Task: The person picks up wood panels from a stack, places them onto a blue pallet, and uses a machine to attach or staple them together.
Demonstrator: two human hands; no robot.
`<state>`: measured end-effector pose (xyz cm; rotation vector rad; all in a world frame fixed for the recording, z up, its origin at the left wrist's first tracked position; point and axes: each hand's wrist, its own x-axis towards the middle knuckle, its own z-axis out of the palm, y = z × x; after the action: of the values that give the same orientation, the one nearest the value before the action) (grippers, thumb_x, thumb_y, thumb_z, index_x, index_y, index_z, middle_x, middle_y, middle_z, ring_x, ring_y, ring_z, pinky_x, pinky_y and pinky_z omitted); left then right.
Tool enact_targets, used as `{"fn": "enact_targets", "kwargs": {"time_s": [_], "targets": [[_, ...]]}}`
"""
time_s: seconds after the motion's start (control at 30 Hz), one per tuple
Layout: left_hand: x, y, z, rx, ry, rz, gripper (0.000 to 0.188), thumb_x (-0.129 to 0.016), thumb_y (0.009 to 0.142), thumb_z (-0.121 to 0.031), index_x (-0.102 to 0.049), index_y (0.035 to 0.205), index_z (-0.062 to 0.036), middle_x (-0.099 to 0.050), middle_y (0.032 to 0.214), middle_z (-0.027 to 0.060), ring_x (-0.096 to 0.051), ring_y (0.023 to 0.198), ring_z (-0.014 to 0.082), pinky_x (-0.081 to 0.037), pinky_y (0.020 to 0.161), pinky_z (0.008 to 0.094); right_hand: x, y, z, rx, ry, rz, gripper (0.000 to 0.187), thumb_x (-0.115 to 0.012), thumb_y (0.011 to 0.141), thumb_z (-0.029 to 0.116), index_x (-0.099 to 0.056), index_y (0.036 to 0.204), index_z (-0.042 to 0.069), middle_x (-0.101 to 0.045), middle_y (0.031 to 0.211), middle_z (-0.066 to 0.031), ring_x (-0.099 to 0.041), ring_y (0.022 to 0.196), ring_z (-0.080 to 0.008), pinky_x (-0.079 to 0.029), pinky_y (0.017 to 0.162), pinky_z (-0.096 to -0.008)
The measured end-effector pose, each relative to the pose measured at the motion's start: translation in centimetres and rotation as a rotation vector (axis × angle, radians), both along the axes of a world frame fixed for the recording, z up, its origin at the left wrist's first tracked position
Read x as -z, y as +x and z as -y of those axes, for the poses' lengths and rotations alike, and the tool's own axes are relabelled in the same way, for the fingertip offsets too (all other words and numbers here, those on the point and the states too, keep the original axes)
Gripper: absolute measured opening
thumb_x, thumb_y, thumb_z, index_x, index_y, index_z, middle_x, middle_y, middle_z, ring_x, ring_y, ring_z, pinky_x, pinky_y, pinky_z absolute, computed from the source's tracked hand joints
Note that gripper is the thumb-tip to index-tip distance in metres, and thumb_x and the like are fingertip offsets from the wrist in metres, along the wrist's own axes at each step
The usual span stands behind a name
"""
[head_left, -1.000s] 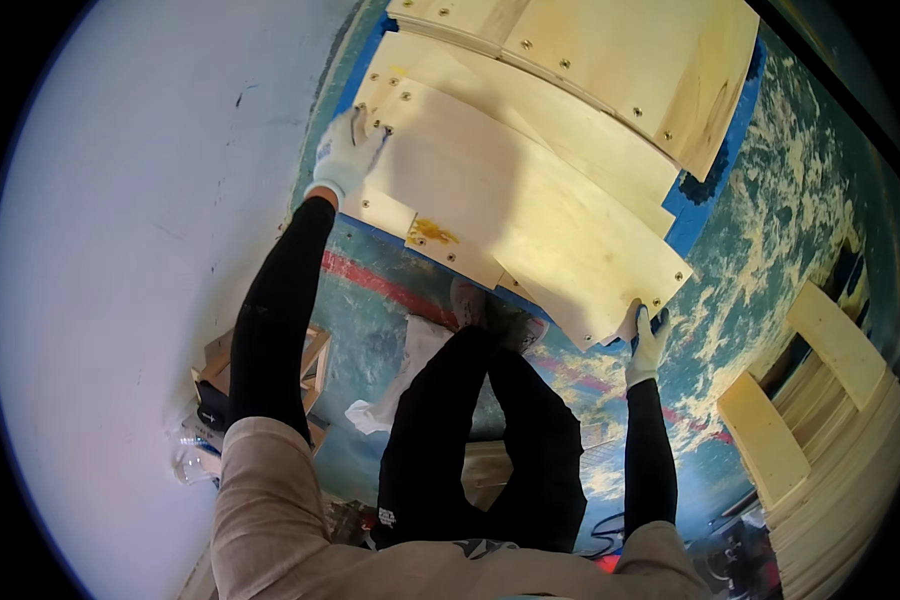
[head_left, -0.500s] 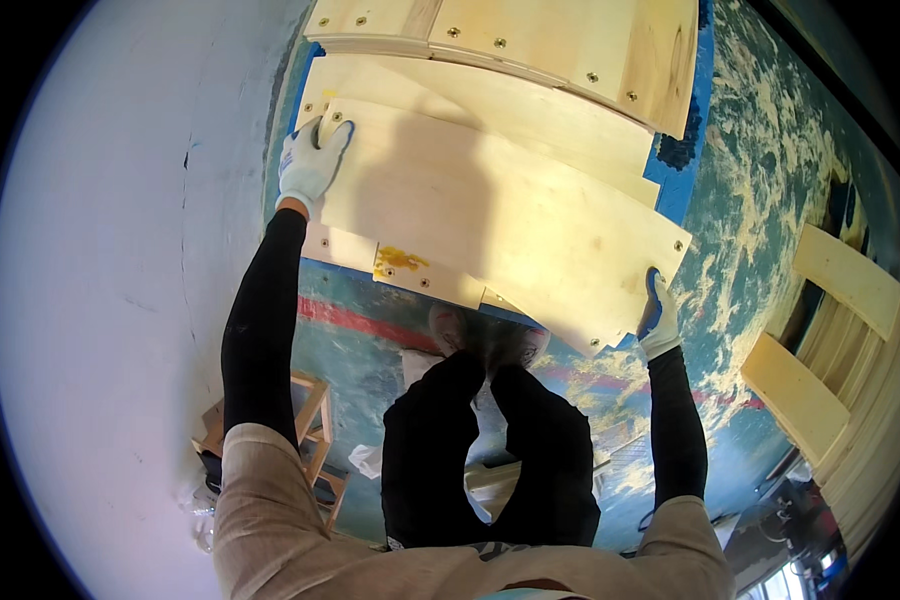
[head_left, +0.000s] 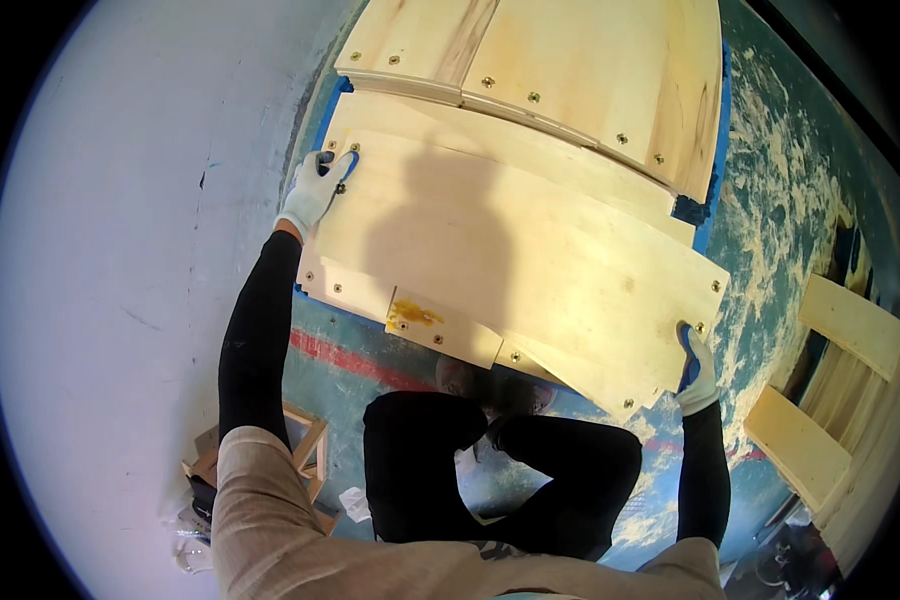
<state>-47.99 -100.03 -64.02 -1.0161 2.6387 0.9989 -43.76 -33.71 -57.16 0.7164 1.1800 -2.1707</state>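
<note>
A long pale plywood panel (head_left: pixel 570 270) with metal inserts near its ends lies slanted over other wooden boards on a blue base. My left hand (head_left: pixel 315 190), in a white glove with blue coating, grips its left end with the thumb on top. At the opposite end my right hand (head_left: pixel 699 370), gloved alike, holds the right edge, thumb on top and fingers hidden beneath. Under the panel's front edge shows a board with a yellow-brown stain (head_left: pixel 415 312). My shadow falls across the panel.
A taller stack of wooden panels (head_left: pixel 590 70) stands just beyond. On the right are more wooden boards (head_left: pixel 800 440), and sawdust covers the green floor (head_left: pixel 770 200). A pale wall (head_left: pixel 120 250) runs along the left. A small wooden stool (head_left: pixel 310 450) stands beside my left arm.
My knees have bent further and spread apart. The boards sit lower and appear larger in the picture. Both hands keep hold of the panel's ends.
</note>
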Motion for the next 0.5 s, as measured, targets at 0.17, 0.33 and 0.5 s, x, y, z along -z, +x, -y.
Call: {"fn": "enact_targets", "kwargs": {"time_s": [0.17, 0.33, 0.5], "targets": [[0.8, 1.5, 2.4, -0.046, 0.528, -0.322, 0.054, -0.062, 0.099, -0.042, -0.059, 0.127, 0.0046, -0.065, 0.114, 0.0111, -0.062, 0.102, 0.0124, -0.051, 0.087, 0.0267, -1.1, 1.8, 0.8, -0.009, 0.252, -0.385, 0.063, -0.055, 0.09, 0.003, -0.035, 0.15, 0.0, -0.053, 0.14, -0.0129, -0.055, 0.127, -0.0245, -0.045, 0.107, -0.0399], [-1.5, 3.0, 1.7, -0.081, 0.859, -0.47, 0.051, -0.058, 0.102, -0.04, -0.055, 0.134, 0.0003, -0.064, 0.119, 0.0073, -0.061, 0.107, 0.0144, -0.05, 0.093, 0.0274, -2.3, 3.8, 0.8, 0.041, 0.363, -0.554, 0.073, -0.052, 0.077, 0.001, -0.035, 0.148, -0.001, -0.053, 0.136, -0.0125, -0.056, 0.123, -0.0236, -0.046, 0.105, -0.037], [-2.0, 4.7, 1.8, -0.132, 0.771, -0.6, 0.049, -0.057, 0.103, -0.04, -0.053, 0.132, 0.0001, -0.062, 0.122, 0.0089, -0.06, 0.109, 0.0159, -0.05, 0.094, 0.0297, -1.9, 3.9, -0.2, 0.011, 0.446, -0.531, 0.073, -0.051, 0.075, 0.002, -0.037, 0.147, -0.001, -0.054, 0.134, -0.0119, -0.057, 0.119, -0.0224, -0.047, 0.103, -0.0361]]}}
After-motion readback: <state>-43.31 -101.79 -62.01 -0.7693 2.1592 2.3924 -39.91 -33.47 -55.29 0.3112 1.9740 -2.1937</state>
